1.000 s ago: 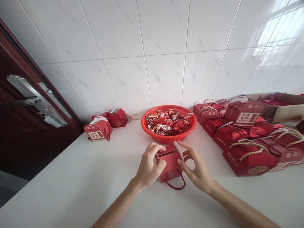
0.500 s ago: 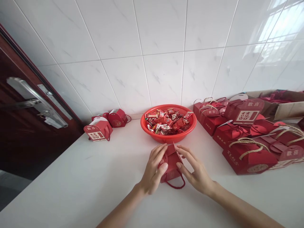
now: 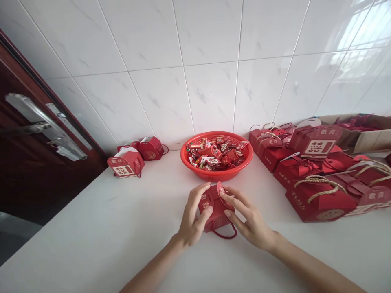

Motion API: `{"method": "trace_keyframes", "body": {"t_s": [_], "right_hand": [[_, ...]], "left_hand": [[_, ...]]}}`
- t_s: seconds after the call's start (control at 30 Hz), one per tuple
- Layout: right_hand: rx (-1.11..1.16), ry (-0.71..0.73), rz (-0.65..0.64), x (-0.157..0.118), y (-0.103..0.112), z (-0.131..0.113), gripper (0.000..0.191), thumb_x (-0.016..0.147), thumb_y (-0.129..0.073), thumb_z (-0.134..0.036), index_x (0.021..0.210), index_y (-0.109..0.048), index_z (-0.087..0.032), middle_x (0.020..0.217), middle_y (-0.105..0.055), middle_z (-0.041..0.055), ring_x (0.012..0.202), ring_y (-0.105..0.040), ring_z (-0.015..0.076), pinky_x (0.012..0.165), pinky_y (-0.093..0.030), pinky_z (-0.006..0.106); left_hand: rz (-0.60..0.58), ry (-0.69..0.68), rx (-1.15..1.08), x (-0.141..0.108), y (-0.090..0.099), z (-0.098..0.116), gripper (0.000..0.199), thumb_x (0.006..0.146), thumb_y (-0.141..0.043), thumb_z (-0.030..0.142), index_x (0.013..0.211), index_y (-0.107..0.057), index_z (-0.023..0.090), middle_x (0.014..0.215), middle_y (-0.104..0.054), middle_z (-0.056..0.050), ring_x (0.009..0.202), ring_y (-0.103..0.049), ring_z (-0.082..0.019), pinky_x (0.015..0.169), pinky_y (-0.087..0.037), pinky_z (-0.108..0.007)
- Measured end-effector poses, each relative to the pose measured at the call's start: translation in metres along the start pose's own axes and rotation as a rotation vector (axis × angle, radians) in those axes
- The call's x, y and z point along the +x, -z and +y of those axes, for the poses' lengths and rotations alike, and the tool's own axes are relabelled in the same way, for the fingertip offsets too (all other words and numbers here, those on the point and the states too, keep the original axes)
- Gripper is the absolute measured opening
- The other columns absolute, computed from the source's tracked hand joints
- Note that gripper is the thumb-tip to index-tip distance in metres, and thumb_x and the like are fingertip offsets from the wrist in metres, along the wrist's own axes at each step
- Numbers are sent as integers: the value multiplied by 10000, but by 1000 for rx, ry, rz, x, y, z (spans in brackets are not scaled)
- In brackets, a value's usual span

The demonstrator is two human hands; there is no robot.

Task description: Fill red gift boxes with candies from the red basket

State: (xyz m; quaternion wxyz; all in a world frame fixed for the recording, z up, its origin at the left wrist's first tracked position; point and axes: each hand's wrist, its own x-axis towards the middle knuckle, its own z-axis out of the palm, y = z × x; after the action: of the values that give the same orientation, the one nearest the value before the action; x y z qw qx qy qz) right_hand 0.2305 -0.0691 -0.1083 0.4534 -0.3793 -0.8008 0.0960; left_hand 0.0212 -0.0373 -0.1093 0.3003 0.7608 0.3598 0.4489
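A small red gift box (image 3: 217, 208) stands on the white table (image 3: 146, 228), with a dark red cord loop hanging from its near side. My left hand (image 3: 195, 215) holds the box's left side, thumb on the near top edge and fingers along the far left. At the right, my right hand (image 3: 249, 217) has its fingertips on a rounded flap that stands partly up, and its thumb on the box's near right edge. Just behind the box is a red plastic basket (image 3: 214, 176) filled with wrapped candies (image 3: 218, 154).
Several red boxes (image 3: 320, 201), some with rope handles, are piled at the right. A cardboard carton (image 3: 371, 140) lies behind them. More red boxes (image 3: 126, 163) stand at the back left, near a dark door (image 3: 27, 175). A tiled wall (image 3: 210, 89) rises behind.
The box's top flaps have folded further inward over its top, and the left flap now lies flatter. Both hands have stayed around the box; the view has shifted slightly.
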Motion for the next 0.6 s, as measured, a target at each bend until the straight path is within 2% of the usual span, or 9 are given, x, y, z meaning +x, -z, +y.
{"method": "trace_keyframes", "body": {"t_s": [0.2,0.47,0.6], "right_hand": [[-45,9,-36,-2,-1,1,364,1010,-482,-254,1351,-607,-262,1382,-566,149,1158,-633,268,925,-591,430],[-38,38,-40,-2,-2,4,349,1016,-477,-246,1336,-613,-216,1394,-554,157,1176,-614,249,935,-580,393],[-25,38,-75,-2,0,3,343,1022,-471,-261,1329,-614,-209,1410,-546,159,1222,-599,251,967,-563,385]], "left_hand": [[51,25,-77,-1,1,2,296,997,-482,327,1254,-605,245,1351,-609,-81,1281,-549,-244,1101,-435,-395],[97,113,-97,1,2,3,347,919,-601,294,1262,-605,241,1333,-627,-83,1263,-572,-248,1090,-444,-396],[65,123,-76,5,7,6,285,845,-653,293,1121,-707,245,1314,-619,-84,1240,-579,-270,1081,-446,-411]]}}
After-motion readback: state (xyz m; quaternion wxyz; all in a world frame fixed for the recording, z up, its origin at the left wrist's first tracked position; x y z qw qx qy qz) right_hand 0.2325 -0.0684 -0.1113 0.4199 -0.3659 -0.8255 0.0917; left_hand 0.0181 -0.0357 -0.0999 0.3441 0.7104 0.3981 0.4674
